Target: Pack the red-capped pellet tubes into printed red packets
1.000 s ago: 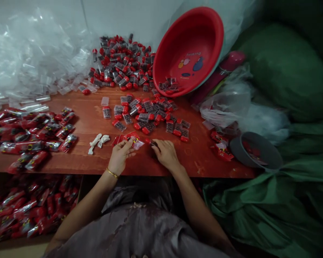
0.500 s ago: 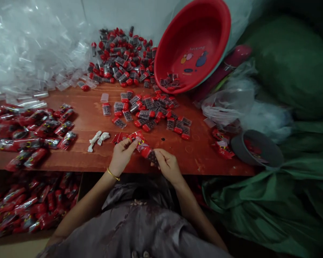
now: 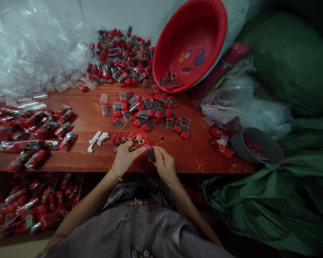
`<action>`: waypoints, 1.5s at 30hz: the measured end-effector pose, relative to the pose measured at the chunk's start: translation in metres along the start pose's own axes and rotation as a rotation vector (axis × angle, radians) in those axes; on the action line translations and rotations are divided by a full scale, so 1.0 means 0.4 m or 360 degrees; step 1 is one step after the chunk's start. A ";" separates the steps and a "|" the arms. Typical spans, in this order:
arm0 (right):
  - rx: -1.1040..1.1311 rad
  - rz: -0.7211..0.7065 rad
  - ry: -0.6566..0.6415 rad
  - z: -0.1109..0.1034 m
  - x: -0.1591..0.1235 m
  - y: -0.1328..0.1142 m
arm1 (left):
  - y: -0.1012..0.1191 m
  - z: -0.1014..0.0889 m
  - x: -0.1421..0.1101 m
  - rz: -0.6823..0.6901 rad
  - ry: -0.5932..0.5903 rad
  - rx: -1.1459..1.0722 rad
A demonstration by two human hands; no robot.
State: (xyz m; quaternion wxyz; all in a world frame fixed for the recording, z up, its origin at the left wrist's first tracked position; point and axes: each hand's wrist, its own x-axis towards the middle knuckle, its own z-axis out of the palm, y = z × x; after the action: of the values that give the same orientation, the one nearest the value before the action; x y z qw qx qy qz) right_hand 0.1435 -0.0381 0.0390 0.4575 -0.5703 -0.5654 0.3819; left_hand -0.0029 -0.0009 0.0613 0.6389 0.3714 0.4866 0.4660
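Working on the near side of the red plastic basin point(image 3: 188, 32), your two bare hands meet over the wooden tabletop point(image 3: 200, 154). Your left hand point(image 3: 126, 156) pinches a red printed sachet point(image 3: 138, 137) between thumb and fingers; your right hand point(image 3: 164, 163) pinches a clear container of dark pellets point(image 3: 151, 154), its end meeting the sachet. Half a second ago the container's red cap showed plainly; now your left thumb lies close over that end, and mostly the dark body is visible. Judging by the overlap, the two are being handled as one piece; how far one sits inside the other cannot be told.

Between the basin and your hands lies a spread of red-capped containers point(image 3: 145, 114), near enough to brush on a forward reach. Farther left of the basin, flat red sachets point(image 3: 120, 138) lie beside your left hand. The tabletop's front edge, opposite the basin, runs just below your wrists, so a dropped piece could slip off. Most room to move appears directly nearer than the basin, before the grey bowl point(image 3: 237, 146).
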 end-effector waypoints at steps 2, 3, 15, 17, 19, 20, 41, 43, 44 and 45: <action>-0.0022 -0.0019 0.0102 0.012 0.003 0.003 | -0.008 0.002 0.000 -0.0039 0.0006 0.0026; -0.0021 -0.0020 0.0151 0.020 0.005 0.005 | -0.012 0.003 0.000 -0.0054 -0.0001 0.0025; 0.0260 0.0232 0.0001 0.049 0.044 -0.009 | -0.021 0.020 0.007 -0.0045 -0.0065 -0.0177; 0.0329 0.0293 -0.0009 0.045 0.044 -0.010 | -0.024 0.029 0.006 -0.0040 -0.0096 -0.0203; 0.0400 0.0311 -0.0021 0.044 0.040 -0.011 | -0.026 0.034 0.007 -0.0033 -0.0025 -0.0300; 0.0414 0.0305 -0.0024 0.044 0.036 -0.011 | -0.027 0.035 0.008 -0.0034 0.0031 -0.0356; 0.0124 0.0011 0.0384 0.081 0.026 -0.017 | -0.037 0.064 -0.001 -0.0108 0.0074 -0.0625; 0.0319 0.0082 0.0170 0.072 0.026 -0.015 | -0.027 0.053 0.003 -0.0133 0.0057 -0.0598; 0.0428 0.0106 0.0028 0.067 0.025 -0.015 | -0.020 0.047 0.006 -0.0142 0.0061 -0.0602; 0.0519 0.0111 -0.0099 0.061 0.025 -0.014 | -0.013 0.041 0.009 -0.0142 0.0071 -0.0616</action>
State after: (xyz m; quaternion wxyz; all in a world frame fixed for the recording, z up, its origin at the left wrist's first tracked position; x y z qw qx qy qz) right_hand 0.1192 -0.0264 0.0382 0.5127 -0.4957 -0.4896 0.5017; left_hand 0.0144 0.0006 0.0595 0.7075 0.2094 0.4178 0.5301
